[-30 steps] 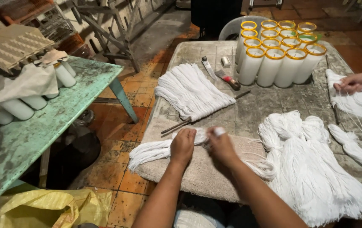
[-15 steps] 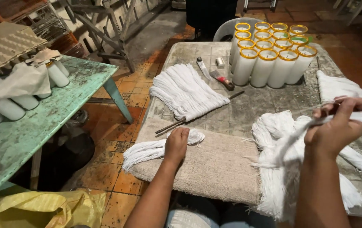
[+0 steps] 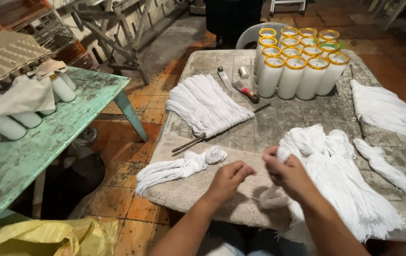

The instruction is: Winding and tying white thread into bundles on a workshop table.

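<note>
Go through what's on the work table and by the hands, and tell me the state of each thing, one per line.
left hand: fingers pinched together, over the cloth pad
right hand: closed on a white string bundle
tied string bundle: lying loose on the cloth pad
fanned strings on a rod: laid flat
candle glasses: upright, filled with white wax
heap of string bundles: piled beside the right hand
</note>
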